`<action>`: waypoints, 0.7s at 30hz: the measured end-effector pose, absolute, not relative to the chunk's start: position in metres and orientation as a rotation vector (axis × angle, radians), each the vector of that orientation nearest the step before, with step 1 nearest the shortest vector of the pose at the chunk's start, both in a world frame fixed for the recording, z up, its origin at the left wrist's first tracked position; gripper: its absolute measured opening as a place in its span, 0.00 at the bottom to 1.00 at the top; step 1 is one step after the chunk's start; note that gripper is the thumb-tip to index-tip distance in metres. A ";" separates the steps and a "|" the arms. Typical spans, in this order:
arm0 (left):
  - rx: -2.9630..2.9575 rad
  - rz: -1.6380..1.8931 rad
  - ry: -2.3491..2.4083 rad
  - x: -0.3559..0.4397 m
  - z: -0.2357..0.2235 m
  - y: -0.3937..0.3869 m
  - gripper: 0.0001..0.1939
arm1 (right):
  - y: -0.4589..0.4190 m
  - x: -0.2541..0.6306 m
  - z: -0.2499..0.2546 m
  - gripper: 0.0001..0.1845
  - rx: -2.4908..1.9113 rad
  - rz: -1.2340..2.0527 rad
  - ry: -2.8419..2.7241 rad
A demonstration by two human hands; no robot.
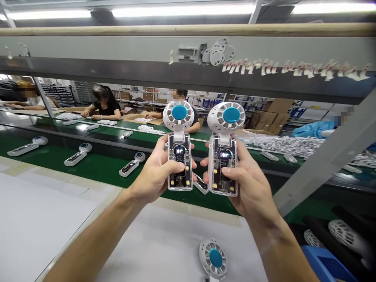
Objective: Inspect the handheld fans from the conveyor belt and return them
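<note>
Left hand and right hand hold a left fan and a right fan upright at frame center.
Each grip is closed around the lower body of its handheld fan, with the thumb across the front. The two fans stand just apart. Each has a white vented head with a blue hub and a transparent body showing a circuit board and small lights. Thumbs and fingers hide parts of both bodies. A third fan lies on the white table at bottom center, cut off by the frame edge. More fans lie on the green conveyor belt behind; one between the hands is mostly hidden. The blue bin at lower right is also cut off.
</note>
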State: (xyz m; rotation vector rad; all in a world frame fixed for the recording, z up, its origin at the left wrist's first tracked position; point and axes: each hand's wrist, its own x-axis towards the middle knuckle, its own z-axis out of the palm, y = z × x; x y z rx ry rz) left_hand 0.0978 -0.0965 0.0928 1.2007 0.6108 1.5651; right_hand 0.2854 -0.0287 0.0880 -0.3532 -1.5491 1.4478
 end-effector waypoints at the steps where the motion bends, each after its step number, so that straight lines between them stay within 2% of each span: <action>1: 1.202 1.564 0.605 0.098 0.092 -0.096 0.33 | -0.028 0.285 0.088 0.42 -0.352 1.445 -1.547; 9: 1.221 1.549 0.573 0.098 0.090 -0.092 0.32 | -0.029 0.285 0.090 0.44 -0.373 1.425 -1.548; 14: 1.216 1.562 0.588 0.100 0.090 -0.091 0.36 | -0.028 0.282 0.089 0.41 -0.313 1.430 -1.555; 21: 1.214 1.592 0.587 0.099 0.088 -0.090 0.33 | -0.024 0.280 0.083 0.39 -0.295 1.413 -1.559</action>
